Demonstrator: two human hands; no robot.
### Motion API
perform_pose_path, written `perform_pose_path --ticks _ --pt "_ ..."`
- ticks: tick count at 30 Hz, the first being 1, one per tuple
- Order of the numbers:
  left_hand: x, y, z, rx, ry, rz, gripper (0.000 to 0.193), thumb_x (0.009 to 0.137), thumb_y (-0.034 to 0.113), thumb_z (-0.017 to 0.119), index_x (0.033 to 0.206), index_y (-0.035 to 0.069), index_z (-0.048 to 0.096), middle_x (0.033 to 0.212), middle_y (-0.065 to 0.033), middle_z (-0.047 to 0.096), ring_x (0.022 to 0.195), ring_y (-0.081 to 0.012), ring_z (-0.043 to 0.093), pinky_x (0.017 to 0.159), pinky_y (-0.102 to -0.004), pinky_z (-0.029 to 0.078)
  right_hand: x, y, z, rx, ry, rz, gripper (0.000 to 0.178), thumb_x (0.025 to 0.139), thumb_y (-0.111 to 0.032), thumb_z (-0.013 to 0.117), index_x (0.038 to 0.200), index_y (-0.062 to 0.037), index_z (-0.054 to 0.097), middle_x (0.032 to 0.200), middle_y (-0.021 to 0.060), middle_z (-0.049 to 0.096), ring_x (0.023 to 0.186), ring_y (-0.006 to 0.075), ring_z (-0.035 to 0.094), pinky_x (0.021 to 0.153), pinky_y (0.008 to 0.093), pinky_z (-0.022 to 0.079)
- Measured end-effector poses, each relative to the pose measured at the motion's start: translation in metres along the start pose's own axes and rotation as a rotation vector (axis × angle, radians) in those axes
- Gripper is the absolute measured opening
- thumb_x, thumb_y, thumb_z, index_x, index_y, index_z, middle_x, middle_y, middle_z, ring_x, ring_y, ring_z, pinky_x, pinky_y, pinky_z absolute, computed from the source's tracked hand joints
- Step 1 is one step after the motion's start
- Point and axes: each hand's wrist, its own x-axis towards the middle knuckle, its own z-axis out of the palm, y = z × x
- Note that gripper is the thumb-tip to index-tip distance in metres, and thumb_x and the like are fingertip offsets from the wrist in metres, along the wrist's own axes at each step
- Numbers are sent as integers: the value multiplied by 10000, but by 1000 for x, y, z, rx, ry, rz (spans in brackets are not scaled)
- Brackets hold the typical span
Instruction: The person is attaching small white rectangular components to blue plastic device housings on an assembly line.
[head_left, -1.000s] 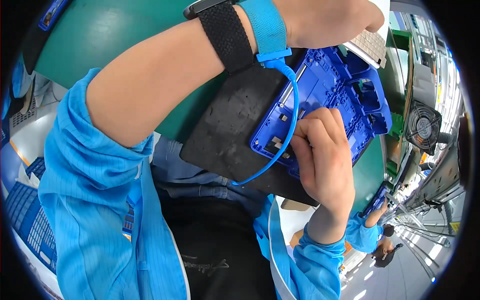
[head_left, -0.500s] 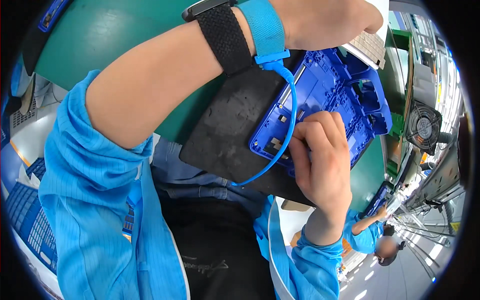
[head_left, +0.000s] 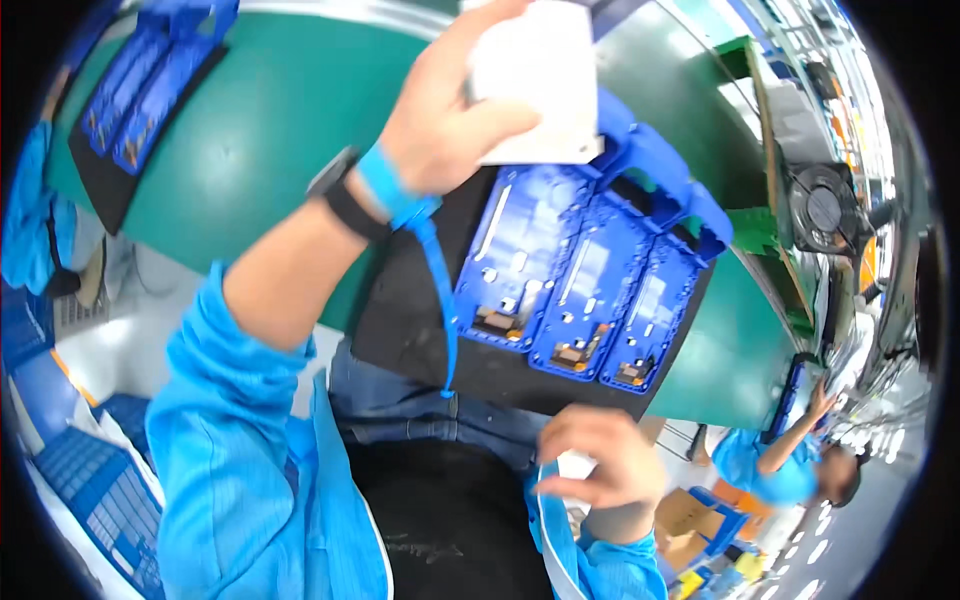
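Observation:
My left hand (head_left: 450, 115), wearing a blue wrist strap (head_left: 388, 185) with a coiled cord, grips a white flat rectangular piece (head_left: 535, 75) by its left edge. That piece is held above the far end of three blue plastic casings (head_left: 600, 265), which lie side by side on a black mat (head_left: 410, 310). Small dark and copper-coloured parts (head_left: 497, 322) sit in the near ends of the casings. My right hand (head_left: 605, 460) is off the mat's near edge, close to my body, somewhat blurred. Its fingers are curled but apart from the thumb, and nothing shows between them.
More blue casings (head_left: 150, 90) lie on another black mat at the far left of the green table (head_left: 290, 110). A black fan (head_left: 825, 205) stands beyond a green frame at right. A co-worker (head_left: 770, 465) is at lower right, near cardboard boxes (head_left: 685, 525).
My left hand has shifted left, bringing the white piece with it. My right hand has come off the casings and drawn back toward me. The casings are now less covered.

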Motion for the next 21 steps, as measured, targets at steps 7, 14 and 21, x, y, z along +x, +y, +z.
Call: perform_pose_path --ticks 7,14,21 --pt "-74 55 -12 -129 -23 -313 901 770 352 686 1498 -66 359 1438 -183 487 1347 -278 482 1148 -373 342 -37 66 88 217 46 239 259 885 -231 785 938 -15 654 851 99 651 750 231 665 650 319 523" --pt "-95 96 -8 -91 -18 -390 987 686 361 604 1528 -62 312 1481 -218 448 1381 -325 467 1168 -398 340 -106 126 87 534 798 290 73 849 -61 697 875 1 670 764 43 665 690 121 626 611 286 505" --pt "-92 106 -22 -116 -302 -469 919 855 526 521 1525 -74 336 1512 -248 440 1391 -347 464 1181 -424 330 -94 127 94 934 1373 116 232 964 -217 645 996 12 650 800 89 694 637 167 664 571 276 533"
